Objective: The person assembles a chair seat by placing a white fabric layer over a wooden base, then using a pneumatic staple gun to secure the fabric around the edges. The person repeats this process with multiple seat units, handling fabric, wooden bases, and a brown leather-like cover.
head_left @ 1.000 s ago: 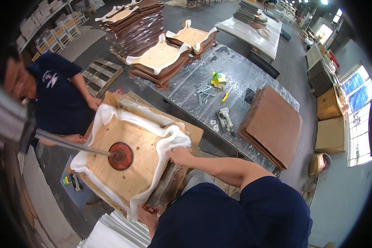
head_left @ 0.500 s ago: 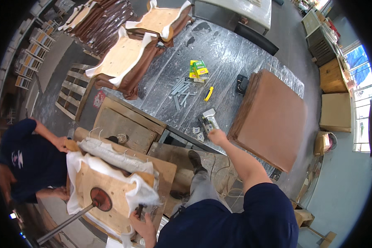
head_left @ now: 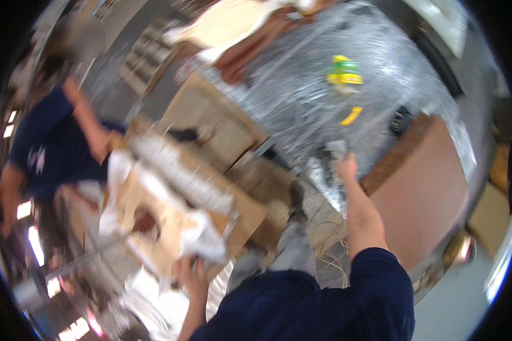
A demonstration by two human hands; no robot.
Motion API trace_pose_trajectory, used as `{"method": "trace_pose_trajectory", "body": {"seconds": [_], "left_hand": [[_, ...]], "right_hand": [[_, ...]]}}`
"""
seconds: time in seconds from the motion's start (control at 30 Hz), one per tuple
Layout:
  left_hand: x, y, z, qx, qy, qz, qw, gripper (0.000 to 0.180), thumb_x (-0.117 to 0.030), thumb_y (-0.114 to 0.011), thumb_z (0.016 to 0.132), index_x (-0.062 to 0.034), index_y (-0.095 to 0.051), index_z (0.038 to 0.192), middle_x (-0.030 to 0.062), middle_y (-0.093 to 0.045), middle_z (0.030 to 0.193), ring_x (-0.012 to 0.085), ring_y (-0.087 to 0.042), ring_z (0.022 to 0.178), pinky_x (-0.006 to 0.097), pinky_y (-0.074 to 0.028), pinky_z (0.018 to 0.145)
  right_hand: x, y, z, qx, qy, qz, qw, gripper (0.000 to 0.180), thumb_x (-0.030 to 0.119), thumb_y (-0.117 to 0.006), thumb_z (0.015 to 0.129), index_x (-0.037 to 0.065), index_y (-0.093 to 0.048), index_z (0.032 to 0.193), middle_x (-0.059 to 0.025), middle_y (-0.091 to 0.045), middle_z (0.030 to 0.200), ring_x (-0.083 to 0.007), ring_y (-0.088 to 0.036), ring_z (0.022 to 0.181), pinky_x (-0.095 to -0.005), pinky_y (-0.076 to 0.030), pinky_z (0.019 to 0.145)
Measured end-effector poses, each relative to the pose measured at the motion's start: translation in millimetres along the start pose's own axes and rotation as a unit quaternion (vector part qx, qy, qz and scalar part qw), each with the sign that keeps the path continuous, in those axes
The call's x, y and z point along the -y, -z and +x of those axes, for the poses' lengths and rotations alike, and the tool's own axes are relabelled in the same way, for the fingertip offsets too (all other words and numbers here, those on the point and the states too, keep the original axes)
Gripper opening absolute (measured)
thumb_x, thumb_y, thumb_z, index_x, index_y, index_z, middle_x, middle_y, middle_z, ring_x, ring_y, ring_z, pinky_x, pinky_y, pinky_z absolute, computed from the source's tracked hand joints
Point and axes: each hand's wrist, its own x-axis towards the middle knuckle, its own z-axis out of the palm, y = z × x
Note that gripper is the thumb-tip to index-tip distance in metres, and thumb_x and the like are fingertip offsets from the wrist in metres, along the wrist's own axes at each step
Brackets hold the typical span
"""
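Observation:
The view is smeared by motion. My right hand (head_left: 346, 167), at the end of an outstretched arm, is closed around the near end of a silver-and-black staple gun (head_left: 337, 149) at the table's near edge. My left hand (head_left: 192, 277) has bent fingers at the near corner of a wooden seat panel (head_left: 168, 219) edged with white padding; a small dark object at the fingers is too blurred to name. A round reddish-brown pad (head_left: 147, 221) on a metal rod presses on the panel. A co-worker's hand (head_left: 100, 146) touches the far left corner.
On the plastic-covered table (head_left: 375, 51) lie green-and-yellow boxes (head_left: 345, 73), a yellow cutter (head_left: 351, 116), loose staple strips (head_left: 313, 94) and a brown sheet stack (head_left: 424, 190). Another padded panel (head_left: 222, 25) sits at the far edge. A pale hose (head_left: 334, 261) coils by my feet.
The view has swung, so the table and panel appear shifted to the right. My right hand stays at the staple gun and my left hand at the panel's near corner.

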Motion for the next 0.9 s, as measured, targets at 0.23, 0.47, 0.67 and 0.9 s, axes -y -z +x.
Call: {"method": "trace_pose_trajectory", "body": {"seconds": [0.23, 0.47, 0.67, 0.9], "left_hand": [[25.7, -0.3, 10.5, -0.063, -0.008, -0.005, 0.998, 0.019, -0.022, -0.087, 0.088, -0.0125, -0.079, 0.101, 0.0105, -0.065, 0.108, 0.0353, -0.062, 0.106, 0.052, -0.044, 0.094], [52.8, -18.0, 15.7, -0.061, -0.101, -0.064, 0.991, 0.020, -0.031, -0.084, 0.093, -0.0126, -0.076, 0.096, 0.0098, -0.064, 0.100, 0.0333, -0.060, 0.100, 0.050, -0.042, 0.093], [70.3, -32.7, 45.8, -0.051, -0.116, -0.127, 0.984, 0.023, -0.035, -0.077, 0.098, -0.0130, -0.080, 0.090, 0.0096, -0.066, 0.097, 0.0337, -0.060, 0.103, 0.052, -0.040, 0.093], [74.1, -29.8, 51.2, 0.027, 0.012, -0.135, 0.990, 0.030, -0.044, -0.077, 0.097, -0.0161, -0.088, 0.095, 0.0118, -0.067, 0.103, 0.0358, -0.059, 0.113, 0.054, -0.041, 0.098]], "right_hand": [[23.9, 21.4, -107.9, -0.008, 0.222, 0.205, 0.953, 0.056, 0.010, -0.082, 0.091, 0.000, -0.060, 0.142, -0.0153, -0.073, 0.127, -0.0330, -0.071, 0.118, -0.0409, -0.054, 0.105], [41.1, 103.6, -277.4, 0.250, 0.230, 0.260, 0.904, 0.046, 0.015, -0.093, 0.092, 0.002, -0.072, 0.131, -0.0040, -0.074, 0.113, -0.0128, -0.069, 0.094, -0.0317, -0.057, 0.082], [114.6, 93.5, -418.5, 0.422, 0.311, 0.162, 0.836, 0.058, 0.016, -0.094, 0.092, -0.001, -0.068, 0.141, -0.0044, -0.074, 0.111, -0.0113, -0.068, 0.096, -0.0310, -0.058, 0.085], [205.7, 28.0, -433.1, 0.482, 0.282, 0.039, 0.829, 0.033, 0.020, -0.090, 0.096, -0.002, -0.072, 0.113, -0.0042, -0.075, 0.084, -0.0134, -0.070, 0.063, -0.0303, -0.056, 0.058]]}}
